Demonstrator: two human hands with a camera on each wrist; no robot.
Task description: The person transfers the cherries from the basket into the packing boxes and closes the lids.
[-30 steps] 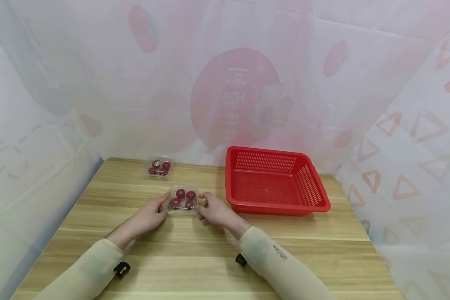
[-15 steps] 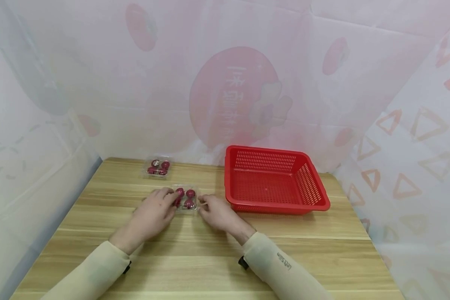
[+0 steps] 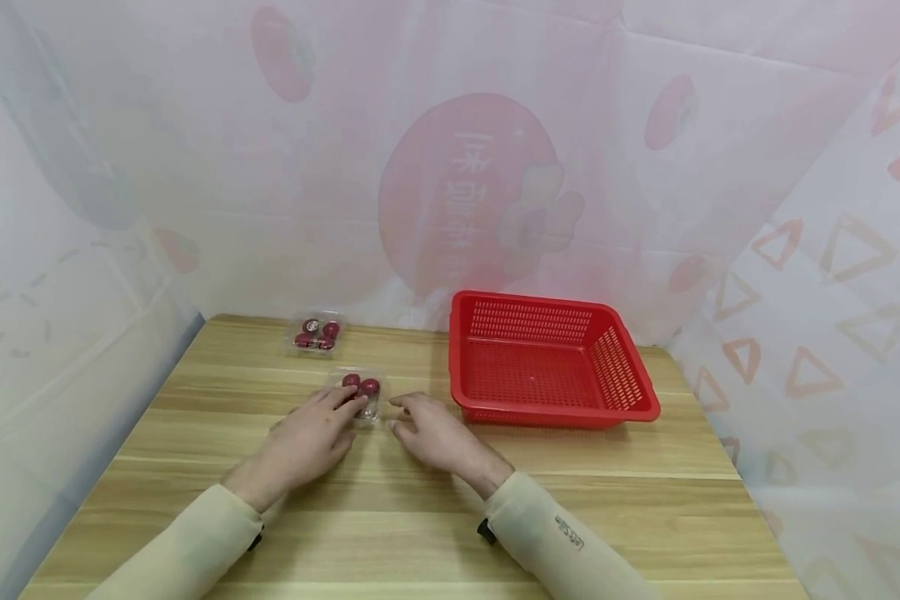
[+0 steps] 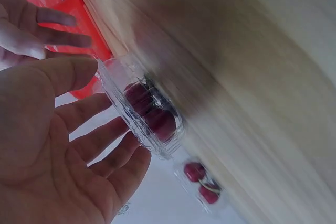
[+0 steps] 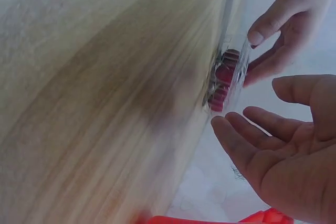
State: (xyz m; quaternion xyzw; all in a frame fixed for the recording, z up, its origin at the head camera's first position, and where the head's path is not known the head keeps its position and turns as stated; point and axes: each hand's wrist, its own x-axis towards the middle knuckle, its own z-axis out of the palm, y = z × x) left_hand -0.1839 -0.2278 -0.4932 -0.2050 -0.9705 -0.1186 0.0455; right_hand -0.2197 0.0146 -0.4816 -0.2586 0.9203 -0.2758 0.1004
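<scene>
A clear plastic box point(image 3: 376, 406) of dark red cherries point(image 3: 370, 387) lies on the wooden table, left of centre. My left hand point(image 3: 307, 439) reaches over its near left part, with fingers resting on the lid and hiding some cherries. In the left wrist view those fingers stretch along the lid and the thumb lies at its edge. My right hand point(image 3: 440, 437) hovers just right of the box with fingers extended, holding nothing. The right wrist view shows its fingertips point(image 5: 219, 123) close to the box; whether they touch I cannot tell.
A second clear box point(image 3: 317, 333) of cherries stands near the table's back left edge. To the right sits a red slotted plastic basket point(image 3: 555, 417). Printed cloth point(image 3: 330, 208) hangs around the table point(image 3: 390, 533) at the back and sides.
The left hand has gone from the box's left side to on top of it. The box has shifted slightly left. The right hand has come off the box's right edge, its fingers now straighter.
</scene>
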